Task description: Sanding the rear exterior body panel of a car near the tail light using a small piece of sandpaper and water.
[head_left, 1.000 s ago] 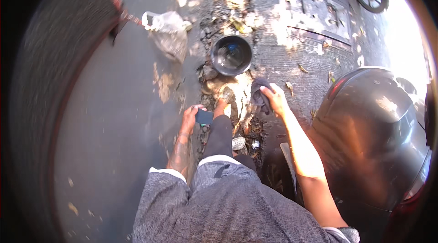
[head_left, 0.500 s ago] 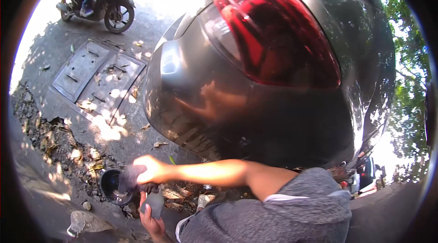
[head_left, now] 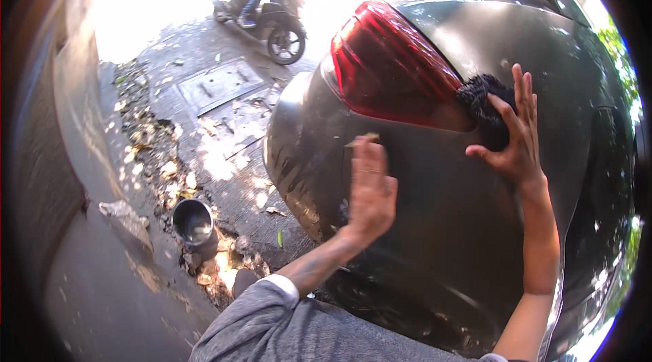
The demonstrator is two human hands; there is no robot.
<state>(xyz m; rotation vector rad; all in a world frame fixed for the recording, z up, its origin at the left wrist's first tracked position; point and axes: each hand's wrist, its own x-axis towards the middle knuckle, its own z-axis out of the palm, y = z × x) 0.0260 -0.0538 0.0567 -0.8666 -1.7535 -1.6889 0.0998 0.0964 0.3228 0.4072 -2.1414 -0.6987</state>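
Observation:
My right hand [head_left: 521, 134] presses a shaggy black cloth [head_left: 483, 107] onto the dark grey car [head_left: 435, 192], beside the inner end of the red tail light [head_left: 394, 70]. Its thumb and some fingers stick out past the cloth. Further left, my left hand [head_left: 370, 189] lies over the painted panel below the light, fingers straight and together, slightly blurred. A thin pale-yellow edge shows past its fingertips; the rest of whatever is under them is hidden. Down on the left a black bucket [head_left: 193, 222] stands on the ground, with something unclear inside.
A wall [head_left: 71, 226] runs along the left side. Dry leaves and rubble line the ground by a metal cover [head_left: 217, 87]. A crumpled pale plastic item [head_left: 125, 219] lies near the bucket. Beyond the car, a person sits on a motorbike [head_left: 272, 19].
My right hand has carried the black cloth from the bucket up to the car. My left hand, which held a flat grey piece near the bucket, is now up at the panel. The view has shifted.

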